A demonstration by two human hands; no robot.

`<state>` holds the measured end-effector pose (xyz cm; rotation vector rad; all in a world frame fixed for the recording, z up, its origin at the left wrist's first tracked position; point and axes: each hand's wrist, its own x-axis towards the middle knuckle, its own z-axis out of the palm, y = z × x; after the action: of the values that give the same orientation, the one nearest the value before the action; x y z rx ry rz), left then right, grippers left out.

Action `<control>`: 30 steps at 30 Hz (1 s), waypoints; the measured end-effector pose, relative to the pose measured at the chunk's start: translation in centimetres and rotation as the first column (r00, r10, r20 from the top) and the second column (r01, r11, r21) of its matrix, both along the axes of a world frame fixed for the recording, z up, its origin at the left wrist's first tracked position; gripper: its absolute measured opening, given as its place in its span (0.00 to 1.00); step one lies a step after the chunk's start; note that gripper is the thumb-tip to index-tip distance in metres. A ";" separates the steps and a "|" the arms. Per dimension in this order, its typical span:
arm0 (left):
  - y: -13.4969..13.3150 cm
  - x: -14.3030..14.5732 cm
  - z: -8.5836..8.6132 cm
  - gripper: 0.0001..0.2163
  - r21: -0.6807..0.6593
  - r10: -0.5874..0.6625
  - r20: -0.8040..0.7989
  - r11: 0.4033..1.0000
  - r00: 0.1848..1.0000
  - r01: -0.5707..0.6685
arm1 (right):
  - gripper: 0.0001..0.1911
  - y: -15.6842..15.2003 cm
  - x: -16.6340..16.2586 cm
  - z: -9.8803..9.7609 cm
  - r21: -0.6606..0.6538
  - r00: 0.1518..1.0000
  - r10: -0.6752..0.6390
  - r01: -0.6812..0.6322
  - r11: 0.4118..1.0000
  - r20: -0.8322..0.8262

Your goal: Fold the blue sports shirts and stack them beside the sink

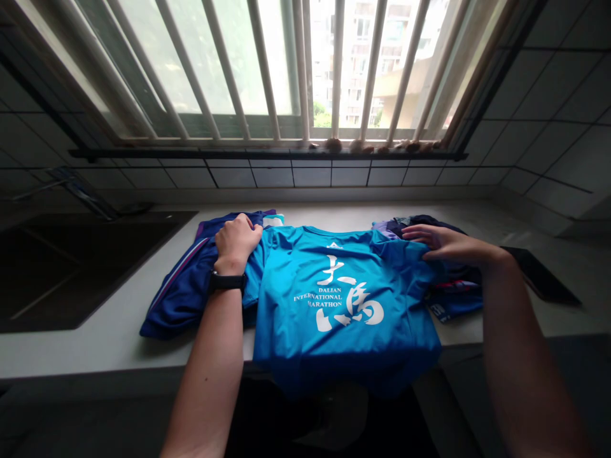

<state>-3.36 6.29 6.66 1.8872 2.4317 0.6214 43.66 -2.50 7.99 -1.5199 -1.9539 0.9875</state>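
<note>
A bright blue T-shirt (pixel 286 286) with white print lies spread on the counter, its lower hem hanging over the front edge. My left hand (pixel 238 238), with a black watch on the wrist, is closed at the shirt's left shoulder and sleeve, gripping the fabric. At the right sleeve, my right hand (pixel 439 245) rests with its fingers stretched out and apart. Dark blue clothing (pixel 176 289) with striped trim lies under and beside my left arm. A pile of dark and purple clothes (pixel 458 292) sits beneath and behind my right hand.
The white counter (pixel 114 353) runs along a tiled wall under a barred window (pixel 296 70). A dark sink (pixel 86 273) with a faucet (pixel 86 194) is at the left. To the right lies a flat dark object (pixel 541 277). Small round objects (pixel 334 145) line the sill.
</note>
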 end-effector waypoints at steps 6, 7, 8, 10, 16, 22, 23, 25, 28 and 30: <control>-0.1 0.1 0.1 0.16 -0.010 0.004 0.010 1.000 1.000 -0.004 | 0.23 0.2 1.4 -0.4 -0.054 0.925 -0.176 0.205 0.977 0.337; 0.0 0.1 0.1 0.16 -0.011 0.003 0.008 1.000 1.000 -0.003 | 0.25 0.2 1.2 -0.4 0.016 0.916 -0.239 0.247 0.969 0.322; 0.0 0.0 0.1 0.16 -0.012 0.002 0.003 1.000 1.000 -0.002 | 0.26 0.2 1.0 -0.4 0.089 0.902 -0.314 0.301 0.949 0.297; 0.0 0.0 0.0 0.16 -0.014 0.001 -0.008 1.000 1.000 -0.002 | 0.28 -0.3 0.3 -0.2 0.156 0.877 -0.418 0.391 0.907 0.236; 0.0 0.0 0.0 0.16 -0.010 0.006 -0.024 1.000 1.000 -0.006 | 0.51 -2.9 0.9 0.6 -0.131 0.988 -0.111 0.124 0.984 0.109; 0.0 0.0 0.1 0.16 -0.010 0.002 -0.032 1.000 0.999 -0.002 | 0.34 -3.4 1.1 0.9 -0.290 0.991 -0.033 0.069 0.954 0.128; 0.0 0.0 0.1 0.16 -0.011 0.001 -0.032 1.000 0.999 -0.001 | 0.33 -3.4 0.5 0.9 -0.258 0.995 -0.045 0.067 0.964 0.093; 0.0 0.0 0.1 0.16 -0.013 0.001 -0.032 1.000 1.000 -0.002 | 0.34 -3.3 -0.7 0.7 -0.128 0.991 -0.130 0.134 0.983 0.037; 0.0 0.0 0.1 0.16 -0.021 0.005 -0.023 1.000 1.000 -0.006 | 0.34 -2.4 -2.0 -0.3 0.076 0.968 -0.251 0.252 0.965 -0.027; 0.0 0.0 0.0 0.16 -0.028 0.003 -0.011 1.000 1.000 -0.003 | 0.32 -1.6 -2.2 -1.1 0.193 0.939 -0.332 0.343 0.919 -0.089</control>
<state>-3.32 6.26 6.70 1.8823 2.4370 0.5749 41.46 -4.08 6.88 -1.6198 -1.6244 0.6499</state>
